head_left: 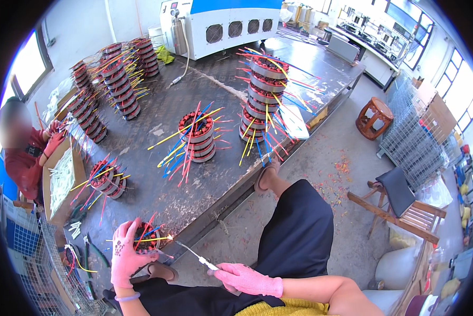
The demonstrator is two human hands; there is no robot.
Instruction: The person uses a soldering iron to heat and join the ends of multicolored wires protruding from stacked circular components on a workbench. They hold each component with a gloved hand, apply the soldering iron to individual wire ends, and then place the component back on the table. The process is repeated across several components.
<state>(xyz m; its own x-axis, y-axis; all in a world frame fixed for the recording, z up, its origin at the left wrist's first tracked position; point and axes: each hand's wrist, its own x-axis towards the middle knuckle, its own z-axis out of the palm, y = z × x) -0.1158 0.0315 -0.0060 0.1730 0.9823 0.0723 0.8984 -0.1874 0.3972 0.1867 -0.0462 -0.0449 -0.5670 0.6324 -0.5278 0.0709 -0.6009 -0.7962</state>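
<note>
My left hand [126, 254], in a pink glove, curls around a copper-wound motor stator [146, 244] at the table's near edge. Red, blue and yellow wires [151, 240] stick out of its top. My right hand [247, 279], also gloved in pink, is closed on the white handle of a thin, metal-tipped tool [204, 260], like a small torch. Its tip points at the wire ends, a short way off. A bright orange-white glow [169, 238] shows at the end of the yellow wire. My left fingers partly cover the stator.
Stacked stators [197, 138] with loose wires stand on the dark table [157, 195]; a taller stack [263, 95] is near its right edge. A co-worker [26, 152] sits at the left by a box of white sleeves [63, 176]. Pliers [97, 253] lie left of my hand.
</note>
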